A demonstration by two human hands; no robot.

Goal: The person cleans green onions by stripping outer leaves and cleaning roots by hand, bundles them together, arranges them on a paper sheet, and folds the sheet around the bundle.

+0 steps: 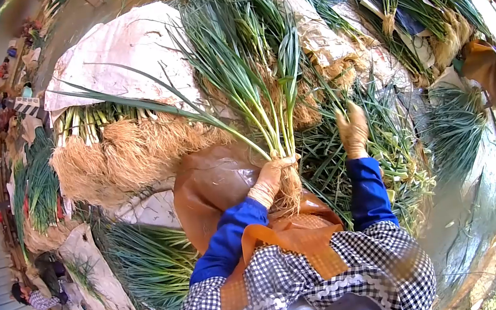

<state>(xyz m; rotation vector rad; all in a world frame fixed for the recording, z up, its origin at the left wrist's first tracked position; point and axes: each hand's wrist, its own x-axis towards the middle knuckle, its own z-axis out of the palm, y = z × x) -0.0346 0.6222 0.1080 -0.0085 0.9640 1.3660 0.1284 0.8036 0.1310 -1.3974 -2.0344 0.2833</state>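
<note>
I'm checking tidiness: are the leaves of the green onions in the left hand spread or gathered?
Spread: above the left hand, the held green onions fan apart, one long leaf angling toward the picture's left.

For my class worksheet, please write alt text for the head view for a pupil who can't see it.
A person's left hand grips a bunch of long-leaved green plants just above its tan roots, while the right hand hovers beside it over loose green leaves. To the left, more rooted bundles lie partly under a whitish sheet.
</note>
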